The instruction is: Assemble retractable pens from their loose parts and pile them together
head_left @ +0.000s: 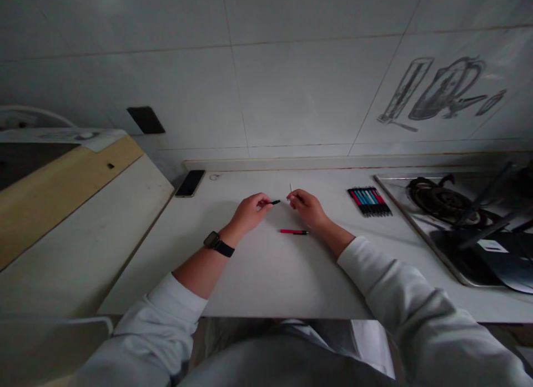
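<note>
My left hand (251,208) is closed in a pinch around a small black pen part (275,202), whose tip points right. My right hand (306,205) is closed on a thin white pen refill (291,188) that sticks up from the fingers. The two hands are close together above the white countertop (258,265), with a small gap between them. A red and black pen (293,231) lies flat on the counter just in front of my right hand. A black watch sits on my left wrist.
A row of several pens (370,201) lies to the right. A gas stove (453,215) fills the right end of the counter. A dark phone (190,182) rests at the back left. A tiled wall stands behind, and a wooden board (62,181) is on the left.
</note>
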The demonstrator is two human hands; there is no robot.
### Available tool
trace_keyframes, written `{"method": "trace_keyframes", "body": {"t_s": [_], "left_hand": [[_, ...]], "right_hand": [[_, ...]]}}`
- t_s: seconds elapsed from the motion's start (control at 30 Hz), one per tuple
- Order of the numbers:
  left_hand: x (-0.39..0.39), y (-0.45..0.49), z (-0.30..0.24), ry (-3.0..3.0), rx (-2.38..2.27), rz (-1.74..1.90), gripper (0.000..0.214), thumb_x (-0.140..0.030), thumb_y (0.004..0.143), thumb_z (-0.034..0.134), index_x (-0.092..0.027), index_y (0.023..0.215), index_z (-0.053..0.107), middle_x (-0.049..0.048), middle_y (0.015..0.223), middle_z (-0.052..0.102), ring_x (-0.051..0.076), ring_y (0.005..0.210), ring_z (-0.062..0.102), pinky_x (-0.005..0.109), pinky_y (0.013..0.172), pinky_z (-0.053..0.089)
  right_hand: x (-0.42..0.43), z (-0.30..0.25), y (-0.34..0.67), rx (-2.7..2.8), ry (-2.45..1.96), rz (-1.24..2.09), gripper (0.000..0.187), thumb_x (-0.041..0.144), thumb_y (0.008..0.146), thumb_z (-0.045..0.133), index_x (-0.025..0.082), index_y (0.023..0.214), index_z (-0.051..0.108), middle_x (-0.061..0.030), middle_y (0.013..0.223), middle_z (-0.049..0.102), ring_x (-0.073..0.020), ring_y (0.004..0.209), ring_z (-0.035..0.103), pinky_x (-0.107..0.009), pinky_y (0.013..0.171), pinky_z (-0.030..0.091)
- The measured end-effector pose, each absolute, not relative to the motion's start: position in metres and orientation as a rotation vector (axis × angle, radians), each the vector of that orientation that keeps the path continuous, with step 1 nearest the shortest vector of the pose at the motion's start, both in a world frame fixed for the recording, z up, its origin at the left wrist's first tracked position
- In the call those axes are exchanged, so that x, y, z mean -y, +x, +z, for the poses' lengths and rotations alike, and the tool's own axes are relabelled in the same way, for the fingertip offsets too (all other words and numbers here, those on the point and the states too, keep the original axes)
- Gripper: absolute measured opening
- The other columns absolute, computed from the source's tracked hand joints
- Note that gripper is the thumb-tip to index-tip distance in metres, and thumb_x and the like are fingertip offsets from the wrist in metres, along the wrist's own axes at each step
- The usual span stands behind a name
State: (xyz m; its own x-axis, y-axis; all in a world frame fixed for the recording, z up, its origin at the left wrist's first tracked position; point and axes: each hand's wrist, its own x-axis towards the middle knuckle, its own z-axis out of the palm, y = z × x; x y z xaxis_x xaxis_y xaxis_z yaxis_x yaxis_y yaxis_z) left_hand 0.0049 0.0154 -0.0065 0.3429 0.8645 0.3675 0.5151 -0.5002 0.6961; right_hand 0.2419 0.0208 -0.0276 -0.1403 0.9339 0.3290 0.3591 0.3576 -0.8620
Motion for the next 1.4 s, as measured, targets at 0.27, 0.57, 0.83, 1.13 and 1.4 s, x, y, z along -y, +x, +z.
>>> {"method": "trace_keyframes", "body": {"t_s": [0.27,0.57,0.83,1.13,1.4], "left_hand": [[-0.012,-0.005,-0.018,2.19,-1.25,1.05,0.006,-0.025,0.092,0.07,-0.021,0.096,0.068,0.0023,0.095,0.075,0.018,0.089,0.069,0.032,0.086,0.054],[-0.002,0.001,-0.013,2.256,-1.215,1.027,0.007,-0.025,0.091,0.071,-0.021,0.096,0.067,0.003,0.093,0.073,0.019,0.087,0.068,0.033,0.083,0.053],[-0.001,0.001,-0.011,2.363,-1.224,1.001,0.007,-0.025,0.092,0.071,-0.021,0.096,0.068,0.0032,0.093,0.072,0.02,0.088,0.068,0.033,0.084,0.052],[0.0,0.005,-0.01,2.509,-1.133,0.89,0.013,-0.025,0.091,0.074,-0.025,0.104,0.073,0.0029,0.101,0.077,0.023,0.094,0.07,0.038,0.09,0.052],[0.001,0.006,-0.01,2.358,-1.207,0.938,0.015,-0.026,0.099,0.061,-0.024,0.11,0.072,0.0045,0.103,0.078,0.022,0.095,0.073,0.034,0.085,0.053]], "right_hand": [[-0.016,-0.031,0.233,1.588,-1.106,0.899,0.029,0.05,0.09,0.06,0.022,0.095,0.063,-0.0017,0.079,0.067,-0.0167,0.074,0.063,-0.03,0.072,0.049],[-0.013,-0.037,0.229,1.641,-1.073,0.942,0.024,0.045,0.091,0.063,0.023,0.099,0.061,-0.0006,0.082,0.07,-0.0167,0.077,0.066,-0.03,0.075,0.052],[-0.009,-0.032,0.232,1.775,-1.117,0.835,0.021,0.042,0.091,0.063,0.023,0.1,0.064,0.0002,0.082,0.071,-0.0159,0.074,0.065,-0.028,0.072,0.05],[-0.001,-0.021,0.227,1.88,-1.092,0.821,0.022,0.042,0.091,0.064,0.023,0.103,0.067,0.0,0.08,0.071,-0.0163,0.07,0.065,-0.028,0.068,0.05],[-0.03,-0.017,0.263,1.935,-1.294,0.28,0.028,0.025,0.1,0.05,0.02,0.114,0.074,-0.0102,0.11,0.074,-0.0219,0.099,0.067,-0.034,0.091,0.052]]}}
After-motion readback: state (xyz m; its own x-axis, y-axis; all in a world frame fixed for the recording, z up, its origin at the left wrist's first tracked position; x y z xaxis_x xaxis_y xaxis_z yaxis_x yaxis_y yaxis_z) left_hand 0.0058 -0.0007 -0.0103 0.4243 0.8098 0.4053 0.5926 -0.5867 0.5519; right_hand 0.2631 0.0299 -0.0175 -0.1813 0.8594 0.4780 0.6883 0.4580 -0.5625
